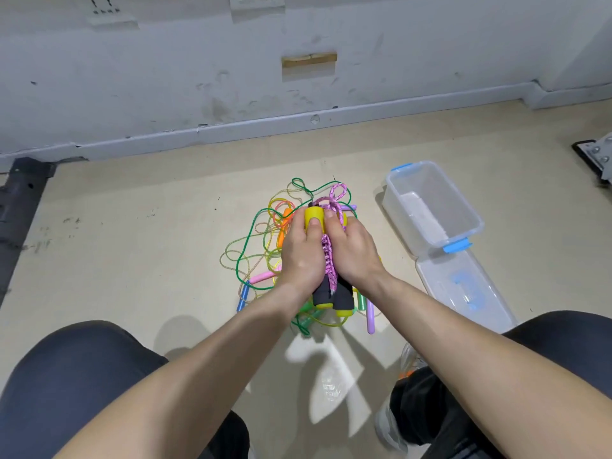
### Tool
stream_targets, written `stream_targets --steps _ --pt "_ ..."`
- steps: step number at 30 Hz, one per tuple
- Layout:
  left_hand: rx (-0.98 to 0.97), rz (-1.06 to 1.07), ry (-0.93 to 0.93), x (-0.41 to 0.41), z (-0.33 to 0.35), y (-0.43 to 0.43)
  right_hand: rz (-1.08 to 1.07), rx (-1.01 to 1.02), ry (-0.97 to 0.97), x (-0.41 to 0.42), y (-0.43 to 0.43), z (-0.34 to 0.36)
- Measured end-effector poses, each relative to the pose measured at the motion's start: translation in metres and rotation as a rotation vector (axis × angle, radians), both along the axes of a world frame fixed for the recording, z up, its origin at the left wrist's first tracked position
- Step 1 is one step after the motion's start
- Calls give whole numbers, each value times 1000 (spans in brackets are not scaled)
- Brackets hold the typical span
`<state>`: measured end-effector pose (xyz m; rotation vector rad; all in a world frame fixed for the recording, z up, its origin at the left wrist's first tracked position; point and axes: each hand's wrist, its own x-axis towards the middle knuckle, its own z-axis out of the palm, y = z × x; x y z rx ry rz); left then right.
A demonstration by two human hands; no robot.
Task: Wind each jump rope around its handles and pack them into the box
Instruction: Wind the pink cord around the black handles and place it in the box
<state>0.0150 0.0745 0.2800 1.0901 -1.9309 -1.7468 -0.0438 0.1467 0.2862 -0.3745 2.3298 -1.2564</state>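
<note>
On the beige floor (132, 226) by a grey wall (165, 77), the clear box (397, 207) right of the hands stands empty. The left hand (303, 256) and right hand (352, 250) grip the pink jump rope (328, 256) wound on its paired handles (323, 293) above the tangled pile (261, 246), long axis pointing toward the wall.

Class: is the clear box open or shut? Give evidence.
Open: the clear box has no lid on; the lid lies on the floor beside it.

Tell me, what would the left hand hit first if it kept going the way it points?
Likely the rope pile on the floor just beyond the left hand, which grips a handle; past that, floor, then wall. Depth is unclear.
</note>
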Motion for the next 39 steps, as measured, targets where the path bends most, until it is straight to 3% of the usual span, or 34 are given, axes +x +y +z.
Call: stream_targets --steps 4,10,16,22,27,31,34,39 --pt "-221 -49 22 5 -7 6 -16 23 -28 0 1 -4" --pt "-359 -122 81 14 -16 6 -26 49 -75 3 2 -9" --pt "-172 -226 4 17 -12 0 -77 34 -74 6 4 -4" --pt "376 -272 137 26 -13 -11 40 -43 -161 6 4 -4" --pt "345 -278 144 30 -17 -30 -10 -303 -459 3 2 -1" --pt "272 -331 90 33 -17 -34 36 -124 -232 -16 10 9" --pt "249 -421 76 35 -16 -28 7 -198 -321 -25 14 17" --pt "185 -519 31 41 -10 -19 33 -260 -75 -37 15 12"
